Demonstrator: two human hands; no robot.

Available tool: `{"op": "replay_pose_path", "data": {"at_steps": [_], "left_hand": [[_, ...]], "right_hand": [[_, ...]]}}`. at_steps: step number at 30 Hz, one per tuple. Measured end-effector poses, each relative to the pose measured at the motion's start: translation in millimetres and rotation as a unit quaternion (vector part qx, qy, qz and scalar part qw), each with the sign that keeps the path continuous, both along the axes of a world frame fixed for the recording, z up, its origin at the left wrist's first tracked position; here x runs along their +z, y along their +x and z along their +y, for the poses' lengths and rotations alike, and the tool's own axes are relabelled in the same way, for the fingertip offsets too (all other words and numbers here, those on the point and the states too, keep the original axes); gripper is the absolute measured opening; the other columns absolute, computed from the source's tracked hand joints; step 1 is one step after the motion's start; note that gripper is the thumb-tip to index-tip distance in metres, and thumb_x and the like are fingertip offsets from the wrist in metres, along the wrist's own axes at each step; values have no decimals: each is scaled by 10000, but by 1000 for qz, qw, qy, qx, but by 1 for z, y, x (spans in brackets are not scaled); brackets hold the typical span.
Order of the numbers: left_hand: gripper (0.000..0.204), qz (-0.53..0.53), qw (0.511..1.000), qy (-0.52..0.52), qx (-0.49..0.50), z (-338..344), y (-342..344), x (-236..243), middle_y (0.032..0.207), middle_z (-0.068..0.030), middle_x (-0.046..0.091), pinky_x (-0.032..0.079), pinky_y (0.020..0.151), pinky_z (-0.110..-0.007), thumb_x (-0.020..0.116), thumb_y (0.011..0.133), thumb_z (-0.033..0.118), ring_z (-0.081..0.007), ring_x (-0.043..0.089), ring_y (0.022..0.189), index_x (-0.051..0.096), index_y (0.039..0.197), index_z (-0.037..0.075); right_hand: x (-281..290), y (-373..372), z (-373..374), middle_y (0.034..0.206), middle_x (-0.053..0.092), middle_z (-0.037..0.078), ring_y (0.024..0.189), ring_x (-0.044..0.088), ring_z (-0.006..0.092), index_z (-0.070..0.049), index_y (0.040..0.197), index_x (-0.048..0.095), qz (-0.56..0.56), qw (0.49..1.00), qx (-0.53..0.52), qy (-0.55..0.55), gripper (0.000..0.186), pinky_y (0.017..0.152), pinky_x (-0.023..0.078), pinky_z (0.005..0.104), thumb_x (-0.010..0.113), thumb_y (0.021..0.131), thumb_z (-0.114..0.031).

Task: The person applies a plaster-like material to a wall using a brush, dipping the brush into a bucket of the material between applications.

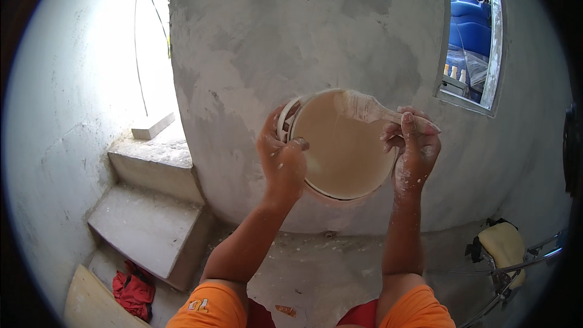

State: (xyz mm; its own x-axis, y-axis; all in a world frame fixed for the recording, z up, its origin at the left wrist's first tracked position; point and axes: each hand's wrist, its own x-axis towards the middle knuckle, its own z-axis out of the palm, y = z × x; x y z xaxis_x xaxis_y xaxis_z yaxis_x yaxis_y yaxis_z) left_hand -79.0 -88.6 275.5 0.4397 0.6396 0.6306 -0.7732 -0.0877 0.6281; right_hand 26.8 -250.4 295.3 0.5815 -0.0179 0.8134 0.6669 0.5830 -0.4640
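In front of me is a round white bucket [349,152], its inside filled with a pale beige liquid that looks like paint. My left hand [283,149] grips the bucket's left rim, thumb over the edge and fingers round the outside. My right hand [415,143], spattered with white, is closed on the handle of a paintbrush [382,112] near the bucket's right rim. The brush lies tilted across the far right edge, its pale coated bristles over the liquid. White specks also mark my left hand.
Ahead stands a patchy grey plastered wall [303,30], with a window opening [467,42] at right showing a blue plastic tank [470,21]. Concrete steps [146,225] rise at left beside a red cloth [133,291]. A chair with a yellowish cushion [504,246] stands at lower right.
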Motion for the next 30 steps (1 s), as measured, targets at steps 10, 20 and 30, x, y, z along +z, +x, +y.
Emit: {"op": "replay_pose_path", "data": {"at_steps": [10,20,30], "left_hand": [[563,-4,998,-38,43,28,6,6,1119,-159,627,480,924,-308,438,685,-119,-202,596,1039,556,1236,-104],[563,37,997,-41,51,15,-9,22,1170,-158,591,465,928,-287,427,696,-149,-205,579,1047,538,1243,-77],[506,-5,994,-82,70,-34,18,30,1136,-159,579,460,956,-298,427,724,-141,-203,585,1035,512,1218,-71]], "right_hand": [[-28,37,22,649,612,63,527,551,145,-36,887,605,198,976,70,55,156,486,431,253,652,933,-177],[-37,56,21,793,583,96,678,576,157,-5,1019,558,332,883,317,96,172,506,471,259,559,975,-172],[-25,62,5,806,586,78,664,559,137,38,1208,559,250,884,338,205,345,588,511,255,431,1051,-240]]}}
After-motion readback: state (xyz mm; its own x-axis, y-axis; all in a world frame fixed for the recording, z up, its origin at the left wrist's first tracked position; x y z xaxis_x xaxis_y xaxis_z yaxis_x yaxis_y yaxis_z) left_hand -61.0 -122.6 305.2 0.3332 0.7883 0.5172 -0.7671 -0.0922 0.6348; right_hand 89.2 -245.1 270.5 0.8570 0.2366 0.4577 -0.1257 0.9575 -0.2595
